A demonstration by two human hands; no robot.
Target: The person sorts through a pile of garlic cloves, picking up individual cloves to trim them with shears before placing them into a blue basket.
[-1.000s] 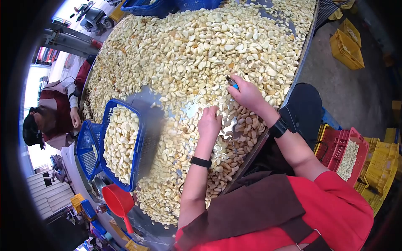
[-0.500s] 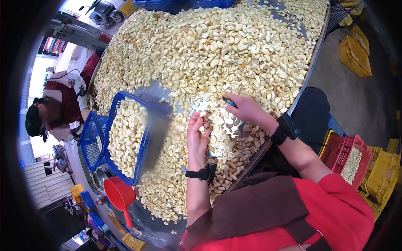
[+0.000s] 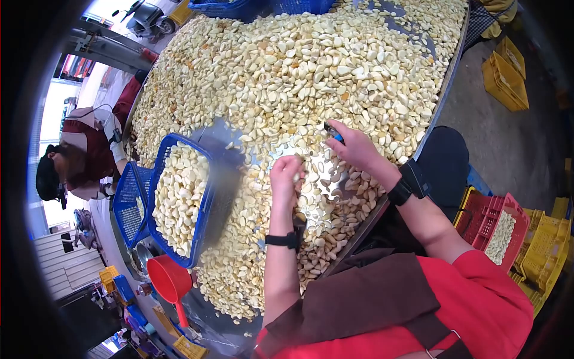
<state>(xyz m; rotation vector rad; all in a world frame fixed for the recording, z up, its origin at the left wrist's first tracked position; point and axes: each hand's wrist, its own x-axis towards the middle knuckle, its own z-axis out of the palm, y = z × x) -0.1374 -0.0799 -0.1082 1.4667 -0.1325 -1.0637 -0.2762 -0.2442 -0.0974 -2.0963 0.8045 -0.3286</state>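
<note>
— What was the place like?

— It was a big metal bench (image 3: 445, 78), almost fully covered with peeled garlic cloves (image 3: 311, 66). Only a small bare patch of metal showed near the person's hands. Beside the bench, on the floor, stood yellow crates (image 3: 505, 72) and a red crate (image 3: 496, 224) with some cloves inside.

— And what did the left hand (image 3: 286, 175) do?

— It was over the cloves at the near part of the bench, with the fingers curled closed on a few cloves. I could not tell how many.

— The right hand (image 3: 354, 148)?

— It was a little farther, just beside the left one, at the edge of the thick pile. Its fingers were clenched on a small knife with a blue handle (image 3: 335, 133); only the end of the handle showed above the fist.

— What else was there?

— To the left of the hands, a blue basket (image 3: 206, 203) full of cloves sat on the bench, with another blue basket (image 3: 128, 203) behind it and a red scoop (image 3: 170, 284) near the bench rim. Another person (image 3: 84, 158) in a dark red apron sat at the far left side of the bench.
</note>
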